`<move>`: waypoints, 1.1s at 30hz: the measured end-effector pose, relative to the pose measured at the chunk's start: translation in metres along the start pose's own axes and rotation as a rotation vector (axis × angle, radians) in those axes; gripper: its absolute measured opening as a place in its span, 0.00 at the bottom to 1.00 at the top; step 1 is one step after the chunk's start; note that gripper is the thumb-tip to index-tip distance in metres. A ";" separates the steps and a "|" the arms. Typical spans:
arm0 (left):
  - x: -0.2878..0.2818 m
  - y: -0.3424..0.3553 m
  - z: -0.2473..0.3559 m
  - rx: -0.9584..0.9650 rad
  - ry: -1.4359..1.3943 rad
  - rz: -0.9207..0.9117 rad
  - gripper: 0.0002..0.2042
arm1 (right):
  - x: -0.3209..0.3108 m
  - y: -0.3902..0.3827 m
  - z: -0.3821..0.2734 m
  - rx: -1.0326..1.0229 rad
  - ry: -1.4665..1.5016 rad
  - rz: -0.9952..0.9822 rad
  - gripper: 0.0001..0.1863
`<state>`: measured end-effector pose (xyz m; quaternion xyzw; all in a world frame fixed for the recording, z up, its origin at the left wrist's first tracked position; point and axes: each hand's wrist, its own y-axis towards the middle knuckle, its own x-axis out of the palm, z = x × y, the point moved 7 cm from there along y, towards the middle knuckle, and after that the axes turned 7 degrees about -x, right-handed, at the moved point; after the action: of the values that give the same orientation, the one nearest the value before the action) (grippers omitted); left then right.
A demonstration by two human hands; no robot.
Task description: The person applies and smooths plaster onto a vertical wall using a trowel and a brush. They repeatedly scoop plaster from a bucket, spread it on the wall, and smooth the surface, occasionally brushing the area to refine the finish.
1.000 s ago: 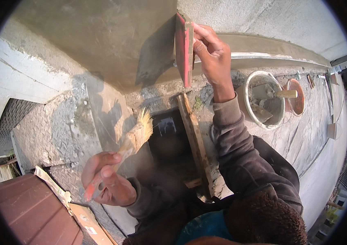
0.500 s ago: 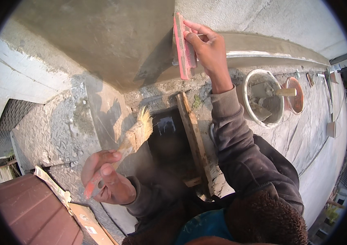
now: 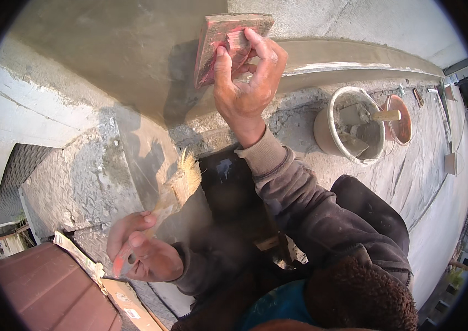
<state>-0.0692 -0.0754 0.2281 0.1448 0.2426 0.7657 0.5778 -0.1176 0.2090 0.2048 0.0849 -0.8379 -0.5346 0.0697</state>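
Note:
My right hand (image 3: 248,94) grips the handle of a pink float (image 3: 206,63), its back coated with dried grey mortar, held flat at the grey plastered wall (image 3: 118,49) near the upper middle. The float's shadow falls on the plaster below and left of it. At lower left, my left hand (image 3: 146,248) is closed round the handle of a wide paintbrush (image 3: 184,179) with pale straw-coloured bristles pointing up and a red tip at the handle's end. Below the wall, a dark opening (image 3: 217,198) is partly hidden behind my right sleeve.
On the concrete surface (image 3: 416,209) at right stand a white bucket (image 3: 327,129) holding grey mortar and a tool with a pale wooden handle (image 3: 388,115), and an orange bucket (image 3: 402,129) behind it. A rough ledge (image 3: 90,187) and a brown panel (image 3: 46,287) lie at left.
My right hand and the float have moved left along the wall, and the float has turned from nearly edge-on to showing its broad back. The brush in my left hand has shifted only slightly.

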 end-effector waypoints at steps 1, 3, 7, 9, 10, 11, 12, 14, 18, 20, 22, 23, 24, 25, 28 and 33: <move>0.000 0.001 -0.002 0.001 -0.009 0.004 0.17 | 0.007 0.006 0.003 -0.001 -0.016 0.026 0.27; -0.002 0.002 -0.005 -0.001 -0.021 0.016 0.17 | 0.021 0.013 0.005 0.003 0.000 0.081 0.27; -0.002 0.001 -0.008 -0.012 -0.025 0.019 0.16 | 0.033 -0.004 0.004 -0.037 -0.120 0.035 0.27; -0.001 0.002 -0.007 -0.016 -0.045 0.010 0.15 | 0.034 -0.030 0.001 -0.050 -0.131 -0.020 0.27; 0.000 0.002 -0.009 -0.019 -0.062 0.006 0.15 | 0.034 -0.044 0.003 -0.009 -0.110 -0.054 0.26; 0.000 0.002 -0.010 -0.022 -0.075 0.004 0.15 | 0.034 -0.055 0.001 0.033 -0.085 -0.090 0.24; 0.000 0.003 -0.009 -0.019 -0.078 0.013 0.15 | 0.035 -0.063 0.004 0.075 -0.060 -0.125 0.23; -0.005 0.000 -0.010 -0.034 -0.060 0.033 0.15 | 0.027 -0.044 -0.011 -0.015 -0.067 -0.010 0.24; -0.002 0.003 -0.007 -0.016 -0.050 0.033 0.16 | 0.026 0.002 -0.008 0.034 -0.049 0.092 0.25; 0.003 0.004 -0.006 -0.008 -0.046 0.016 0.17 | 0.030 -0.010 -0.002 -0.056 -0.161 0.058 0.25; 0.005 0.004 -0.006 -0.025 -0.032 -0.008 0.16 | 0.033 -0.051 0.006 0.033 -0.053 -0.116 0.27; 0.006 0.005 -0.005 -0.030 -0.031 -0.022 0.16 | 0.031 -0.069 0.009 0.095 0.008 -0.201 0.27; 0.000 0.004 -0.007 -0.002 -0.069 -0.022 0.13 | 0.033 -0.084 0.004 0.163 0.081 -0.289 0.27; -0.007 0.002 -0.012 0.019 -0.111 -0.016 0.14 | 0.023 -0.084 -0.002 0.207 0.173 -0.303 0.26; -0.011 -0.005 -0.013 0.024 -0.159 0.083 0.17 | -0.027 -0.085 -0.006 0.375 0.465 -0.435 0.25; 0.025 -0.015 -0.013 0.059 -0.204 -0.037 0.14 | -0.034 -0.082 -0.002 0.511 0.681 -0.412 0.24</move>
<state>-0.0705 -0.0507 0.2078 0.2342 0.2077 0.7287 0.6090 -0.0781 0.1813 0.1303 0.4344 -0.8378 -0.2556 0.2099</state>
